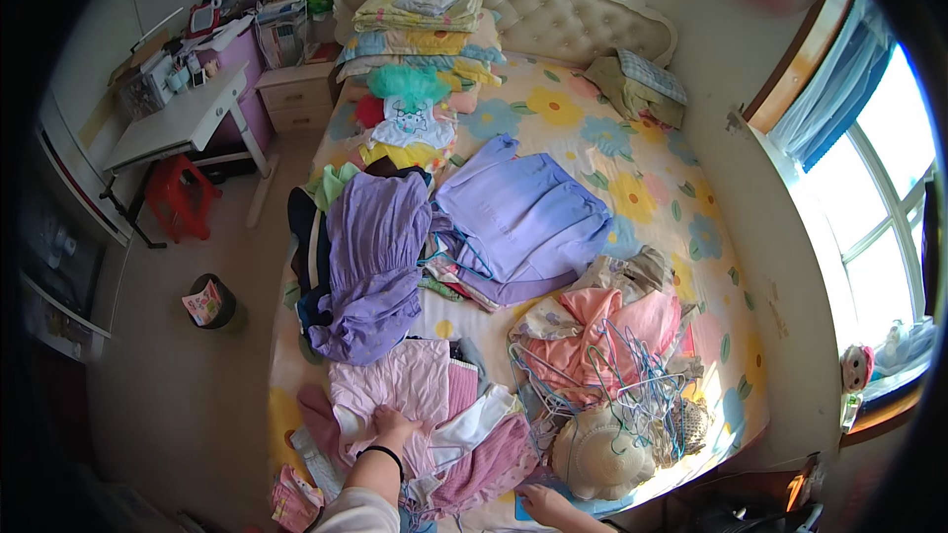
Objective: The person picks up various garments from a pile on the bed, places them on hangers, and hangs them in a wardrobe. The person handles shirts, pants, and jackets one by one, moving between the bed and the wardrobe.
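Note:
My left hand (pixel 395 426) lies on a pale pink garment (pixel 396 385) near the bed's front edge; its fingers are partly hidden by the cloth, so a grip cannot be told. Lower right of it, my right hand (pixel 544 505) is beside a blue item (pixel 524 509) at the bed's edge, its fingers partly hidden. Between the hands lies a rose-pink knitted garment (pixel 485 463). Beyond the pale pink garment are a purple dress (pixel 381 229) and a lilac sweatshirt (pixel 526 215). A cream sun hat (pixel 601 451) rests right of the hands, next to tangled clothes hangers (pixel 629 370).
Folded bedding (pixel 418 29) is stacked by the tufted headboard (pixel 518 0). Coral-pink clothes (pixel 585 340) lie under the hangers. A red plastic stool (pixel 181 196) and a dark bin (pixel 215 303) stand on the floor at left, near a white desk (pixel 185 118). A window is at right.

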A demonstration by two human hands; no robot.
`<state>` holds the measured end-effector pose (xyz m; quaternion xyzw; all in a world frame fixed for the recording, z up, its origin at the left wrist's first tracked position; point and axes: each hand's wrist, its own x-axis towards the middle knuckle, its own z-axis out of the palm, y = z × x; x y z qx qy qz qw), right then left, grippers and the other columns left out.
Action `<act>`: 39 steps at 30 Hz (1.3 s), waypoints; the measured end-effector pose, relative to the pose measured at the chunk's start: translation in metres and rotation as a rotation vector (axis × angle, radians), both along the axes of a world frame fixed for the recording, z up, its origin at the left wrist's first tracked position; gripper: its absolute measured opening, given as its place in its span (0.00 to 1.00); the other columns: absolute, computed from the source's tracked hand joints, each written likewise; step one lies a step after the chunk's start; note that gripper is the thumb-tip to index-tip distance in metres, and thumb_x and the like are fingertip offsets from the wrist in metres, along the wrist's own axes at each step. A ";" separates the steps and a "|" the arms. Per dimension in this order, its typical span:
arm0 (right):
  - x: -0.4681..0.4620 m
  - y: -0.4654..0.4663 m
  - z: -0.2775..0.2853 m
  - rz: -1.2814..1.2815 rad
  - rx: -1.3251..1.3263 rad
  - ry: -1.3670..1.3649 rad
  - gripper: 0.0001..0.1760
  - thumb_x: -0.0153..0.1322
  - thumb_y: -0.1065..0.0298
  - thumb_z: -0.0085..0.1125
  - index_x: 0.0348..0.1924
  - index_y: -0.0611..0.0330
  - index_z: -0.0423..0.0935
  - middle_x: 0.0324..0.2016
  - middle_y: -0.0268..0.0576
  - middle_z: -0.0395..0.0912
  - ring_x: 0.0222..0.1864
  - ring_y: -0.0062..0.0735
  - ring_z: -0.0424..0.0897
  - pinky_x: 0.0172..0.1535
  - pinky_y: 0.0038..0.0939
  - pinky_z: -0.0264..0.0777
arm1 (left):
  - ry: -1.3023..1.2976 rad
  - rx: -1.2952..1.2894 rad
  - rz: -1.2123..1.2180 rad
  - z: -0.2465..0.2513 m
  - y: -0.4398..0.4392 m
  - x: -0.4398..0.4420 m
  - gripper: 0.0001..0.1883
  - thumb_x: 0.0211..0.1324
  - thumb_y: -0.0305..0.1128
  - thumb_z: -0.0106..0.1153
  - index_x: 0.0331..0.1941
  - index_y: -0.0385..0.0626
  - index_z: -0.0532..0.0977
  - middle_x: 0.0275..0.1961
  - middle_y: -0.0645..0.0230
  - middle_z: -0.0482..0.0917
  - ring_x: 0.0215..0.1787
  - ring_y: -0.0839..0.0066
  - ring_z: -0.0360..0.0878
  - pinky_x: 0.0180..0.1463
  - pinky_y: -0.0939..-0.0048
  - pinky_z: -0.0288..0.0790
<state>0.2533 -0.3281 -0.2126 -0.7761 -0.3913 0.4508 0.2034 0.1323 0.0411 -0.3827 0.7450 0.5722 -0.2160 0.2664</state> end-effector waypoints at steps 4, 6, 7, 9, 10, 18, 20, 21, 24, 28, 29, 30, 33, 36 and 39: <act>0.109 0.141 -0.046 0.015 0.249 -0.167 0.14 0.71 0.69 0.54 0.49 0.62 0.78 0.40 0.57 0.81 0.46 0.59 0.80 0.50 0.47 0.74 | 0.058 -0.075 0.021 -0.040 0.019 0.005 0.57 0.31 0.62 0.77 0.60 0.29 0.67 0.60 0.45 0.73 0.62 0.53 0.74 0.66 0.62 0.69; 0.157 0.214 -0.068 -0.038 0.307 -0.220 0.10 0.72 0.70 0.53 0.44 0.62 0.78 0.41 0.57 0.80 0.45 0.58 0.80 0.48 0.45 0.75 | 0.119 -0.151 -0.028 -0.054 0.028 0.009 0.54 0.31 0.55 0.81 0.59 0.31 0.66 0.59 0.45 0.74 0.62 0.55 0.75 0.63 0.62 0.72; 0.179 0.249 -0.079 -0.061 0.281 -0.240 0.09 0.72 0.72 0.52 0.43 0.62 0.78 0.40 0.56 0.80 0.44 0.57 0.80 0.48 0.45 0.75 | 0.146 -0.171 -0.059 -0.057 0.031 0.008 0.54 0.31 0.54 0.81 0.59 0.31 0.67 0.60 0.46 0.74 0.62 0.55 0.75 0.64 0.62 0.72; 0.222 0.318 -0.101 -0.069 0.374 -0.335 0.10 0.69 0.74 0.54 0.44 0.60 0.78 0.43 0.55 0.79 0.45 0.58 0.79 0.49 0.46 0.75 | 0.149 -0.201 -0.112 -0.059 0.038 0.015 0.52 0.31 0.53 0.81 0.58 0.31 0.69 0.61 0.49 0.74 0.63 0.55 0.74 0.64 0.63 0.72; 0.239 0.351 -0.112 -0.101 0.351 -0.437 0.12 0.68 0.74 0.57 0.45 0.60 0.78 0.44 0.55 0.79 0.47 0.58 0.79 0.51 0.46 0.74 | 0.138 -0.204 -0.158 -0.057 0.039 0.018 0.50 0.32 0.53 0.81 0.58 0.31 0.71 0.61 0.52 0.74 0.63 0.56 0.74 0.64 0.63 0.71; 0.302 0.487 -0.164 -0.108 0.059 -0.972 0.11 0.66 0.64 0.61 0.41 0.53 0.81 0.47 0.44 0.71 0.52 0.47 0.69 0.53 0.48 0.62 | 0.301 -0.297 0.083 -0.039 0.045 0.034 0.61 0.31 0.52 0.82 0.67 0.32 0.59 0.66 0.52 0.68 0.68 0.57 0.69 0.67 0.61 0.70; 0.305 0.481 -0.163 -0.064 0.256 -0.999 0.10 0.67 0.63 0.61 0.39 0.55 0.81 0.45 0.44 0.72 0.52 0.48 0.69 0.52 0.48 0.62 | 0.292 -0.273 0.093 -0.040 0.044 0.033 0.60 0.31 0.51 0.83 0.66 0.32 0.59 0.66 0.52 0.68 0.68 0.57 0.69 0.67 0.61 0.70; 0.304 0.471 -0.160 -0.048 0.370 -1.016 0.09 0.67 0.63 0.61 0.38 0.55 0.80 0.45 0.44 0.73 0.51 0.48 0.69 0.52 0.49 0.62 | 0.283 -0.265 0.095 -0.040 0.044 0.032 0.60 0.32 0.51 0.83 0.66 0.33 0.59 0.66 0.52 0.68 0.68 0.57 0.69 0.67 0.61 0.70; 0.283 0.399 -0.145 -0.014 0.464 -0.861 0.07 0.67 0.65 0.59 0.31 0.60 0.76 0.37 0.50 0.73 0.44 0.55 0.70 0.48 0.52 0.65 | 0.267 -0.275 0.093 -0.042 0.042 0.030 0.61 0.28 0.49 0.84 0.66 0.32 0.59 0.67 0.48 0.67 0.68 0.55 0.69 0.68 0.61 0.69; 0.198 0.241 -0.111 0.128 0.386 -0.567 0.07 0.65 0.69 0.62 0.31 0.62 0.75 0.33 0.53 0.72 0.43 0.57 0.70 0.51 0.53 0.65 | 0.222 -0.251 0.165 -0.041 0.041 0.031 0.52 0.36 0.43 0.82 0.64 0.34 0.62 0.65 0.49 0.68 0.67 0.55 0.70 0.65 0.60 0.72; 0.181 0.207 -0.105 0.270 0.354 -0.528 0.08 0.65 0.67 0.63 0.32 0.60 0.77 0.34 0.50 0.73 0.45 0.56 0.71 0.54 0.54 0.64 | 0.227 -0.244 0.168 -0.040 0.041 0.031 0.51 0.36 0.42 0.82 0.64 0.34 0.63 0.65 0.49 0.69 0.66 0.55 0.71 0.65 0.60 0.72; 0.166 0.178 -0.097 0.338 0.298 -0.455 0.08 0.66 0.66 0.63 0.34 0.59 0.76 0.35 0.51 0.73 0.46 0.56 0.71 0.54 0.55 0.64 | 0.228 -0.252 0.171 -0.039 0.041 0.031 0.50 0.37 0.42 0.81 0.63 0.34 0.63 0.65 0.49 0.69 0.65 0.55 0.72 0.65 0.60 0.72; 0.174 0.168 -0.098 0.298 0.214 -0.487 0.12 0.65 0.66 0.64 0.40 0.59 0.76 0.40 0.52 0.72 0.50 0.57 0.71 0.56 0.56 0.63 | 0.227 -0.254 0.156 -0.038 0.042 0.032 0.51 0.36 0.42 0.81 0.64 0.34 0.62 0.64 0.48 0.69 0.64 0.55 0.73 0.65 0.62 0.72; 0.230 0.261 -0.125 0.054 0.328 -0.417 0.19 0.64 0.74 0.63 0.48 0.61 0.74 0.45 0.55 0.72 0.51 0.59 0.72 0.55 0.49 0.68 | 0.263 -0.296 0.142 -0.040 0.043 0.032 0.56 0.33 0.46 0.83 0.65 0.34 0.61 0.65 0.49 0.69 0.67 0.56 0.69 0.66 0.62 0.71; 0.282 0.397 -0.153 0.035 0.528 -0.551 0.22 0.64 0.75 0.60 0.52 0.61 0.71 0.46 0.55 0.72 0.50 0.59 0.73 0.54 0.48 0.69 | 0.305 -0.282 0.029 -0.045 0.042 0.031 0.57 0.33 0.47 0.82 0.66 0.34 0.60 0.65 0.51 0.69 0.69 0.57 0.67 0.67 0.62 0.70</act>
